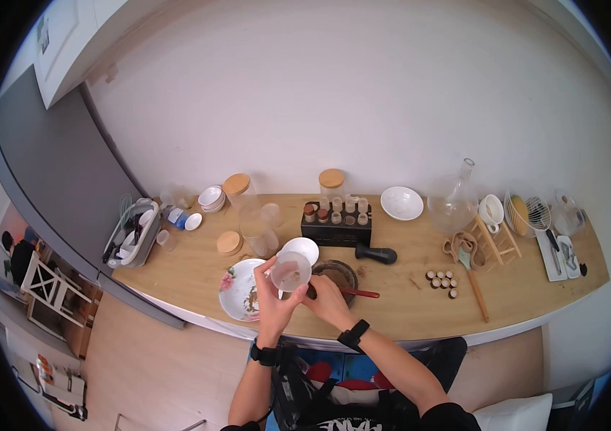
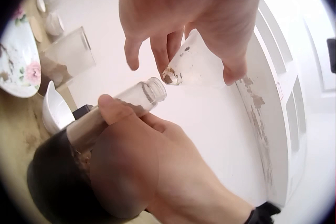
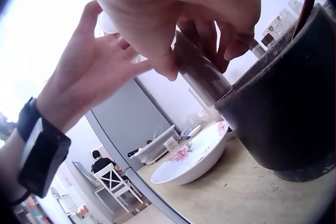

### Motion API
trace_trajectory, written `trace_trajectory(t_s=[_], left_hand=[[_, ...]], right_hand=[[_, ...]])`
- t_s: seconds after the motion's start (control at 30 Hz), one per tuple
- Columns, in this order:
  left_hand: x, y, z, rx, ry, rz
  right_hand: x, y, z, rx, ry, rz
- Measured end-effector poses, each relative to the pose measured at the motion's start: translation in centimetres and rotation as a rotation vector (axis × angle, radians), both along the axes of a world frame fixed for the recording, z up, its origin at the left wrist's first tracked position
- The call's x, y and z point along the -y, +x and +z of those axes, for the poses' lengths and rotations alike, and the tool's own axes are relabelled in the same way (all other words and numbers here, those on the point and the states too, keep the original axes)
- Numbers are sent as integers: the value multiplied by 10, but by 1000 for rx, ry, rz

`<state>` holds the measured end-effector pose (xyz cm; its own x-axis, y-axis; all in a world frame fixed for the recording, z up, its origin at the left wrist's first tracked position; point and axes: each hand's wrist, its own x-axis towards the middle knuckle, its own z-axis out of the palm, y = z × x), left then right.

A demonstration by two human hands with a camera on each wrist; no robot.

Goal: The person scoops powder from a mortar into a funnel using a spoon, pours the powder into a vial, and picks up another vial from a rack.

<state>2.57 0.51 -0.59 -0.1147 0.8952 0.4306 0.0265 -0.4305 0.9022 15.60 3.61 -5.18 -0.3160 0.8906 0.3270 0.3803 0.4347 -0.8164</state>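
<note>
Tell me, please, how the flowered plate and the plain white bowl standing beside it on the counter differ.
The flowered plate is wide and shallow with a pink flower on its rim and brown smears inside; the white bowl is smaller, deeper and unpatterned. The plate lies at the counter's front edge under the left hand, while the bowl stands farther back, near the black jar rack. Both are round, white and upright on the wooden counter.
</note>
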Motion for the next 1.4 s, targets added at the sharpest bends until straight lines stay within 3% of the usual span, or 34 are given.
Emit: trace_trajectory(t_s=[0.1,0.33,0.4,0.53,0.6,0.67,0.73,0.8,0.9,1.03,1.1,1.2,1.33,1.4], left_hand=[[1,4,-6,-95,-60,-12],[-2,4,-1,-6,-43,8],[-2,-7,0,229,-116,97],[-20,-52,-33,402,-380,266],[-34,-80,-65,382,-402,308],[-38,-101,-77,38,-674,371],[-42,-117,-89,-84,-708,372],[-45,-129,-98,-353,-894,314],[-46,-131,-114,-534,-908,382],[-48,-130,-130,-546,-855,438],[-40,-121,-126,-595,-685,598],[-28,-111,-131,-505,-531,711],[2,-85,-102,-451,-411,799],[12,-79,-106,-368,-388,765]], right_hand=[[-1,5,-4,-13,-29,29],[-3,7,-3,30,-21,18],[-1,8,-2,28,24,-32],[-2,13,-3,-33,9,3],[-1,14,-4,-50,-4,5],[-1,15,-5,-68,-52,5],[-1,16,-4,-74,-53,5],[0,17,-3,-73,-56,5],[-1,17,1,-70,-43,-9],[-7,17,6,-132,-47,-100],[-10,18,12,-128,-61,-121],[-22,18,19,-89,-19,-133],[-42,15,36,-68,-46,-147],[-55,11,35,-13,160,-204]])
